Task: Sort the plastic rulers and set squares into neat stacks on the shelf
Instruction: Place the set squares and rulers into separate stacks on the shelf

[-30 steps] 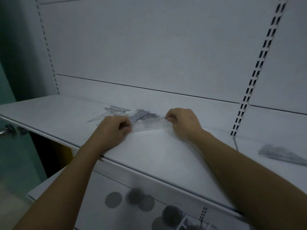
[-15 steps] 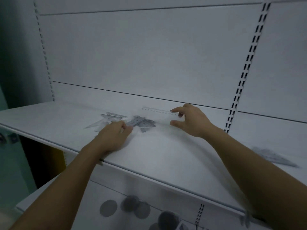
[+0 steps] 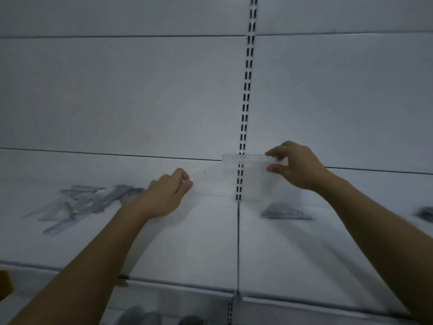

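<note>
Broadly, the white shelf [image 3: 199, 242] carries a loose pile [image 3: 89, 200] of clear pieces at left and a neat stack [image 3: 284, 211] right of the slotted upright [image 3: 248, 66]. Above it the clear ruler [image 3: 255, 159] lies left-to-right, pinched at its right end by the right hand [image 3: 297, 168]. The stack sits just below, with nothing between. The left hand [image 3: 168, 191] pinches a faint clear strip [image 3: 206, 171], kind unclear.

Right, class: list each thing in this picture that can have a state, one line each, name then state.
right grip: pinching the clear ruler's end.
clear ruler: held level, off the shelf.
left grip: pinching a clear piece, kind unclear.
loose pile: scattered on the left shelf section.
small stack: lying gathered on the right section.
far-right stack: cut off by the frame.
</note>
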Tool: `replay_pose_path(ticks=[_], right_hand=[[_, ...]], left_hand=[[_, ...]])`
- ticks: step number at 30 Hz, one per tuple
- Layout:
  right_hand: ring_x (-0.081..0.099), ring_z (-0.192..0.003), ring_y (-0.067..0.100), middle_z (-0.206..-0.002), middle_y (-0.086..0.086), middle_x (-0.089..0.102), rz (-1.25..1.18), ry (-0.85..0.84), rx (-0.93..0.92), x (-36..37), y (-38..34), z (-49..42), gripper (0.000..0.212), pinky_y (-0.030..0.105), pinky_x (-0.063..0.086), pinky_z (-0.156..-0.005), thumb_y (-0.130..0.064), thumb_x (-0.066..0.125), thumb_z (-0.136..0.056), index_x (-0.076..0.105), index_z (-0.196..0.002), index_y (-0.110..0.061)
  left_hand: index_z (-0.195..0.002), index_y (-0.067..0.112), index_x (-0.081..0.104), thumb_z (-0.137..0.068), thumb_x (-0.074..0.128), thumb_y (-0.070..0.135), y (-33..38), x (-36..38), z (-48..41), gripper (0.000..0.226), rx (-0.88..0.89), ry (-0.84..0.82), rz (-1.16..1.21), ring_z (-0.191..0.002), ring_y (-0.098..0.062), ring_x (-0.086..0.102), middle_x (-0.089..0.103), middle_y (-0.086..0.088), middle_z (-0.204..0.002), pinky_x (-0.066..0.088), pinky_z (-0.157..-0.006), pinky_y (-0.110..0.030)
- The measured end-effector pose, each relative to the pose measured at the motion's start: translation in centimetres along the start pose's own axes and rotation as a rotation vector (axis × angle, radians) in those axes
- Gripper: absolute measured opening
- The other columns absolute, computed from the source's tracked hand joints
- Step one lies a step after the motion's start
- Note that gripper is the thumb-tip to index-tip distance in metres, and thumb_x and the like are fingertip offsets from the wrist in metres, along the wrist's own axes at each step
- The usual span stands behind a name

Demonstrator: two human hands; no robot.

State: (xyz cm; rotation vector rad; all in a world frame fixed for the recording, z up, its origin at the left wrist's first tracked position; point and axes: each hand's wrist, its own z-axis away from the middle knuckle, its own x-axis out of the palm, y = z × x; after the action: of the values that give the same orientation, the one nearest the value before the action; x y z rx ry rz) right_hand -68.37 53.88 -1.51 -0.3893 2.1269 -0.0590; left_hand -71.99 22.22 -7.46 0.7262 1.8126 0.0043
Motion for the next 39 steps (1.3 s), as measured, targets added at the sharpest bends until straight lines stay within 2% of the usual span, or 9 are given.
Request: replay_pose_path(ticks=[3, 7, 11, 15, 20, 24, 30, 36, 39], right_hand=[[0.055, -0.09, 0.013, -0.107, -0.003, 0.053, 0.021, 0.0, 0.067, -2.4, 4.4, 1.9, 0.038, 0.026, 0.042, -0.081, -0.03, 0.07, -0.085, 0.064, -0.121, -0.02], [0.058, -0.095, 0.015, -0.104, -0.004, 0.055, 0.039, -0.037, 0.127, -5.7, 10.5, 5.1, 0.037, 0.027, 0.045, -0.085, -0.025, 0.073, -0.083, 0.065, -0.119, -0.026], [0.06, -0.101, 0.014, -0.109, -0.003, 0.062, 0.072, -0.093, 0.208, -8.5, 17.3, 8.5, 0.035, 0.029, 0.046, -0.092, -0.023, 0.074, -0.082, 0.066, -0.116, -0.026], [0.06, -0.099, 0.011, -0.11, -0.002, 0.066, 0.004, -0.075, 0.292, -10.8, 24.2, 11.8, 0.033, 0.022, 0.044, -0.088, -0.016, 0.076, -0.08, 0.068, -0.111, -0.024], [0.061, -0.095, 0.013, -0.105, -0.002, 0.068, 0.034, -0.097, 0.368, -14.0, 32.8, 15.6, 0.028, 0.021, 0.043, -0.084, -0.01, 0.075, -0.079, 0.068, -0.103, -0.024], [0.061, -0.093, 0.012, -0.104, -0.004, 0.069, 0.112, -0.197, 0.395, -15.6, 38.4, 17.9, 0.027, 0.021, 0.044, -0.082, -0.008, 0.068, -0.082, 0.068, -0.103, -0.025], [0.06, -0.091, 0.016, -0.1, -0.001, 0.068, 0.13, -0.202, 0.392, -16.2, 42.1, 17.2, 0.027, 0.022, 0.042, -0.08, -0.006, 0.072, -0.078, 0.071, -0.097, -0.026], [0.061, -0.097, 0.019, -0.109, -0.002, 0.069, 0.262, -0.237, 0.343, -14.9, 42.9, 17.8, 0.022, 0.023, 0.043, -0.082, -0.018, 0.07, -0.084, 0.074, -0.105, -0.025], [0.059, -0.104, 0.022, -0.115, -0.001, 0.065, 0.251, -0.224, 0.368, -14.9, 43.4, 18.3, 0.031, 0.026, 0.042, -0.086, -0.023, 0.07, -0.083, 0.07, -0.114, -0.026]], left_hand=[[-0.101, 0.02, 0.047, -0.1, 0.034, 0.036, 4.6, 2.3, -2.3, 0.021, 0.087, -0.018, 0.07, -0.091, -0.018, 0.05, 0.05, 0.002, -0.099, 0.039, -0.084, -0.034], [-0.122, 0.014, 0.052, -0.099, 0.045, 0.028, 11.0, 5.0, -5.3, 0.029, 0.189, -0.004, 0.111, -0.087, -0.011, 0.046, 0.045, 0.001, -0.103, 0.033, -0.079, -0.021], [-0.127, 0.016, 0.054, -0.096, 0.051, 0.027, 18.1, 8.3, -7.9, 0.033, 0.288, 0.019, 0.159, -0.081, -0.003, 0.047, 0.048, 0.002, -0.101, 0.033, -0.073, -0.015], [-0.124, 0.024, 0.056, -0.095, 0.053, 0.024, 24.8, 11.9, -9.4, 0.029, 0.372, 0.015, 0.196, -0.08, -0.001, 0.049, 0.052, 0.002, -0.101, 0.035, -0.067, -0.007], [-0.114, 0.03, 0.064, -0.094, 0.055, 0.023, 31.2, 15.4, -10.9, 0.023, 0.461, 0.037, 0.189, -0.084, -0.009, 0.053, 0.054, 0.003, -0.095, 0.034, -0.074, -0.021], [-0.11, 0.031, 0.067, -0.094, 0.055, 0.022, 34.2, 17.8, -11.5, 0.021, 0.495, 0.038, 0.175, -0.083, -0.006, 0.053, 0.053, 0.007, -0.092, 0.035, -0.075, -0.02], [-0.111, 0.03, 0.066, -0.094, 0.055, 0.021, 36.9, 18.7, -12.1, 0.022, 0.489, 0.09, 0.184, -0.082, 0.006, 0.05, 0.056, 0.003, -0.094, 0.032, -0.072, -0.009], [-0.112, 0.03, 0.066, -0.094, 0.055, 0.023, 42.2, 21.4, -12.2, 0.022, 0.556, 0.046, 0.234, -0.088, -0.002, 0.053, 0.056, 0.005, -0.097, 0.033, -0.076, -0.003], [-0.11, 0.025, 0.065, -0.094, 0.055, 0.022, 44.9, 23.3, -12.5, 0.019, 0.515, 0.067, 0.273, -0.092, -0.007, 0.056, 0.06, 0.004, -0.1, 0.036, -0.078, -0.01]])
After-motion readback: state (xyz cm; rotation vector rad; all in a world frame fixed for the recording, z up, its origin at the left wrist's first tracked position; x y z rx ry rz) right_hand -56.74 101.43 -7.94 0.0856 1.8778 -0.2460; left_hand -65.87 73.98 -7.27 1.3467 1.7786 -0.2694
